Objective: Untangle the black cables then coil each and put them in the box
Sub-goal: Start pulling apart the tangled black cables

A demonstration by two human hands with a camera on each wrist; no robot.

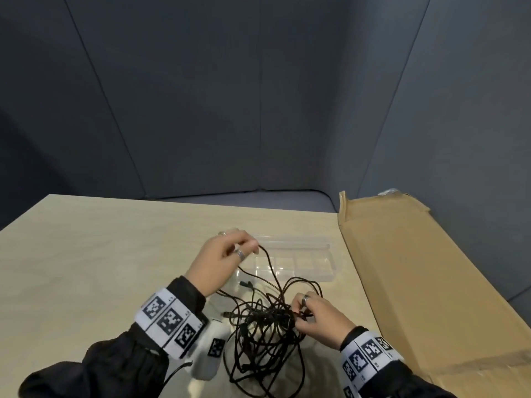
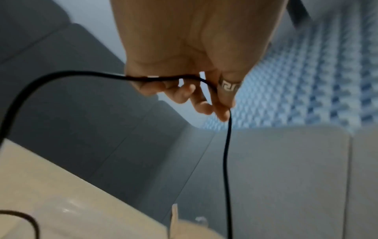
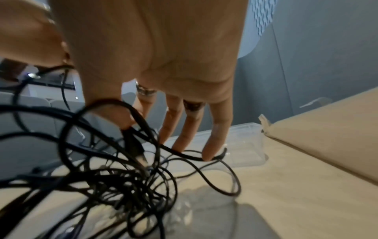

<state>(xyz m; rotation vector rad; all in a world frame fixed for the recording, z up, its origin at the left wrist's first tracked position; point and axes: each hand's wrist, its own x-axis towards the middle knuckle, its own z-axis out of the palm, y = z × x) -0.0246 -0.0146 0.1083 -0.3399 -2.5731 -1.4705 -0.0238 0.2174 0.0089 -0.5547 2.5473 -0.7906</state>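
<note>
The left hand [image 1: 222, 261] is raised above the middle of the light wooden table [image 1: 86, 254], thumb and fingertips pinching 1 black strand [image 2: 227, 153]; lifting it high probably puts that cable in tension so its path out of the knot can be read. In the left wrist view the strand runs across the curled fingers [image 2: 184, 93] and drops straight down from the thumb. From there it falls to the tangle of black cables [image 1: 264, 334], which lies in a loose heap at the table's near edge, between the 2 wrists. The right hand [image 1: 319, 317] sits low on the heap's right side, thumb and forefinger pinching a strand near a plug [image 3: 135, 145] while the other fingers spread onto nearby loops, likely anchoring the mass against the pull. Behind the heap, toward the far edge, the clear plastic box [image 1: 330, 271] waits open and without cables, close enough for coils later. A flattened cardboard sheet [image 1: 416, 282] covers the table's right edge.
</note>
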